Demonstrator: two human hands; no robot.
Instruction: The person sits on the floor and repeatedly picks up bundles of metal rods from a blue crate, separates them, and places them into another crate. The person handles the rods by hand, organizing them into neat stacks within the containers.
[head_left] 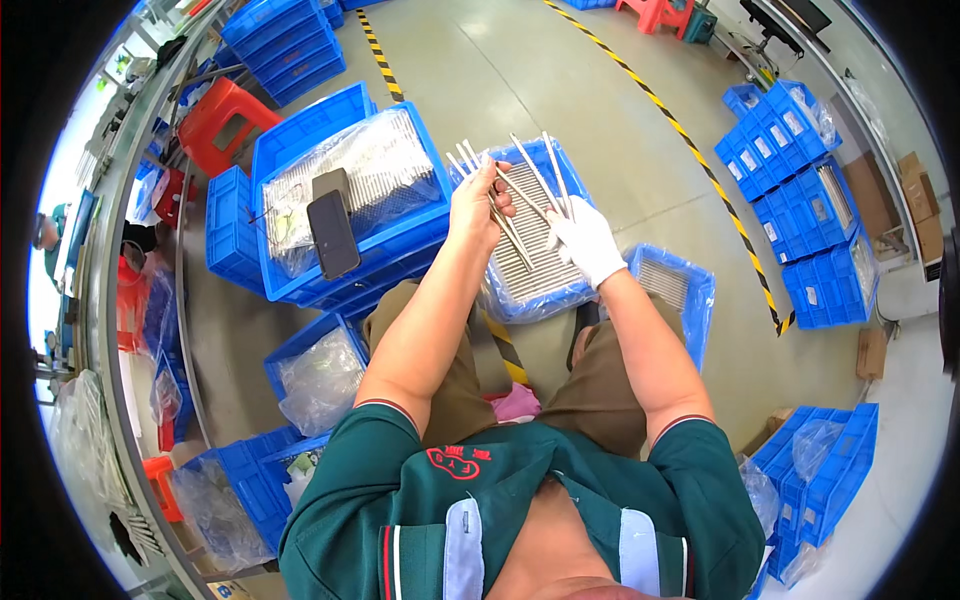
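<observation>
My bare left hand (478, 206) is closed around several thin metal rods (514, 243), which fan out above and below the fist. In a white glove, my right hand (590, 246) grips a few similar metal rods (555, 168) pointing away from me. One rod spans the gap between the two hands. Both hands are above a plastic-lined blue crate (540, 309), where many metal rods (520, 282) lie side by side in rows. My right fingertips are partly hidden by the glove and rods.
Left of the hands, stacked blue crates (437, 190) hold bagged rods, with a black phone (333, 235) on top. Another blue crate (700, 310) stands by my right knee. A red stool (218, 125) is at far left; more crates (805, 215) are stacked at right.
</observation>
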